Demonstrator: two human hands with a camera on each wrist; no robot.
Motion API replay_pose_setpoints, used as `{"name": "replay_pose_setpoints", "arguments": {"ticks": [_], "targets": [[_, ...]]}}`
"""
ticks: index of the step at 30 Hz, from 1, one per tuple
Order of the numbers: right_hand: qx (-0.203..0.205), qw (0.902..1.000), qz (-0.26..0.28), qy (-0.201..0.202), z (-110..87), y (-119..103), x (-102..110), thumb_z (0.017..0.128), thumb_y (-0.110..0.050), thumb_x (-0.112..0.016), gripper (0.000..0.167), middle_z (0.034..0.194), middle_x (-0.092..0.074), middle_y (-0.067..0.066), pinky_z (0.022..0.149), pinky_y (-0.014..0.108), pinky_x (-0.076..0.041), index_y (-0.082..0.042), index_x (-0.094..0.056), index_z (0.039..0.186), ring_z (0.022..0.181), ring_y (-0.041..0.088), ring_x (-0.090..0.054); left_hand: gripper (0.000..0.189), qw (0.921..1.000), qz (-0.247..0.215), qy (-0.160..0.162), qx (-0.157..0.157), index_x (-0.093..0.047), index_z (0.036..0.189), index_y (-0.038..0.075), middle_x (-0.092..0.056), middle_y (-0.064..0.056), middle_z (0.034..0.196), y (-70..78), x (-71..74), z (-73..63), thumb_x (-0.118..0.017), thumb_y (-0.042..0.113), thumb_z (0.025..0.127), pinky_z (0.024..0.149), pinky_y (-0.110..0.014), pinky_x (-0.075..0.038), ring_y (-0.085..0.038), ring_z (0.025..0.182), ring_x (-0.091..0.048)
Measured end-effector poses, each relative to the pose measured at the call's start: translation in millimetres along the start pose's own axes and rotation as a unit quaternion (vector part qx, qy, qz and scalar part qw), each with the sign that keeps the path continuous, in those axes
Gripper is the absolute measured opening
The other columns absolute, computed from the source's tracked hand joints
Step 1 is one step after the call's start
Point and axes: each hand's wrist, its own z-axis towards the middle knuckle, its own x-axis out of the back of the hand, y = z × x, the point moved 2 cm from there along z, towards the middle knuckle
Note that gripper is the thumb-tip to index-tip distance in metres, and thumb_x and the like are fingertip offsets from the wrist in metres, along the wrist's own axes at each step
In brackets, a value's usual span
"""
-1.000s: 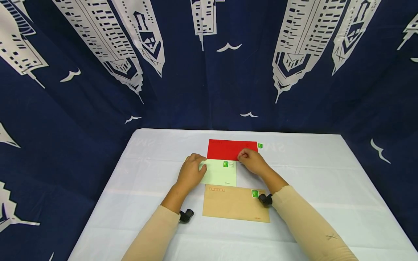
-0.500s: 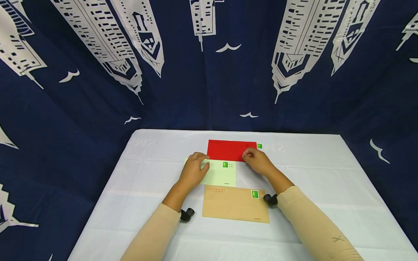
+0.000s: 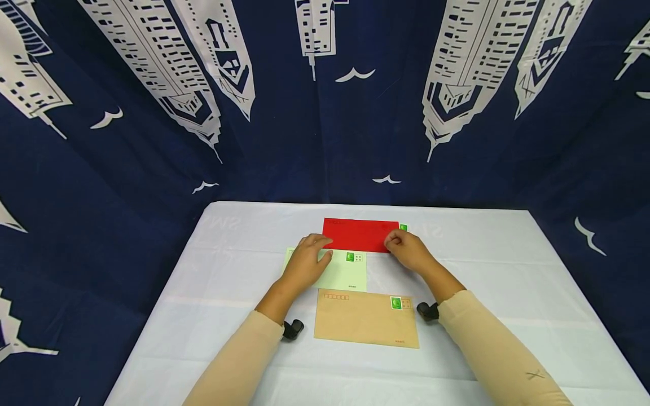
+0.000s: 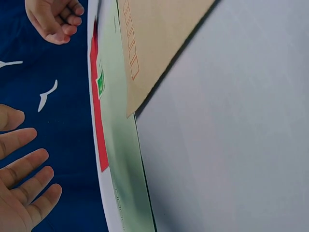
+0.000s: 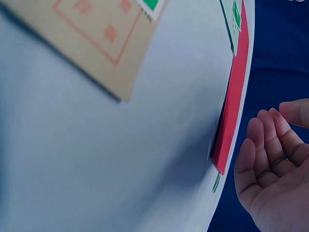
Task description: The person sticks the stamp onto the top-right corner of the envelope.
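My left hand [image 3: 303,264] hovers over the left part of a pale green envelope [image 3: 340,275], fingers extended to the lower left corner of a red envelope [image 3: 355,232]. In the left wrist view its fingers [image 4: 29,162] are spread, with nothing between them. Over the red envelope's lower right corner is my right hand [image 3: 410,251]. The right wrist view shows its fingers [image 5: 263,140] loosely bent, thumb apart, nothing seen in them. A loose green stamp [image 3: 403,227] lies against the red envelope's right end, partly covered by the right hand.
A brown envelope [image 3: 363,321] with a green stamp [image 3: 396,303] at its upper right lies nearest me. The pale green envelope bears a stamp [image 3: 350,257] too. All lie on a white-covered table [image 3: 482,265], before a dark blue printed curtain [image 3: 325,129].
My right hand has slid rightward along the red envelope's lower edge to its corner, partly covering the stamp. My left hand has moved slightly right and away from me.
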Motion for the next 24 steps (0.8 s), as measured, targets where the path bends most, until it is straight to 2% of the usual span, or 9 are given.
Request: {"name": "replay_pose_setpoints", "arguments": {"ticks": [13, 24], "targets": [[-0.007, 0.9999, -0.006, 0.010, -2.6, 8, 10, 0.101, -0.021, -0.053, 0.018, 0.096, -0.065, 0.010, 0.074, 0.027, -0.046, -0.006, -0.062, 0.107, 0.086, 0.021, -0.057, 0.043, 0.9996, 0.015, -0.016, -0.018, -0.059, 0.143, 0.014, -0.055, -0.008, 0.148, 3.2, -4.3, 7.8, -0.056, 0.032, 0.103, 0.120, -0.043, -0.039, -0.027, 0.142, -0.047], [-0.017, 0.9998, -0.002, 0.013, -2.1, 20, 17, 0.103, -0.022, -0.052, 0.024, 0.106, -0.069, 0.014, 0.078, 0.027, -0.050, -0.004, -0.060, 0.117, 0.094, 0.025, -0.063, 0.047, 0.9992, 0.015, -0.038, -0.005, -0.055, 0.147, 0.016, -0.049, -0.006, 0.155, 6.8, -9.4, 15.6, -0.055, 0.033, 0.103, 0.123, -0.041, -0.035, -0.026, 0.147, -0.041]]}}
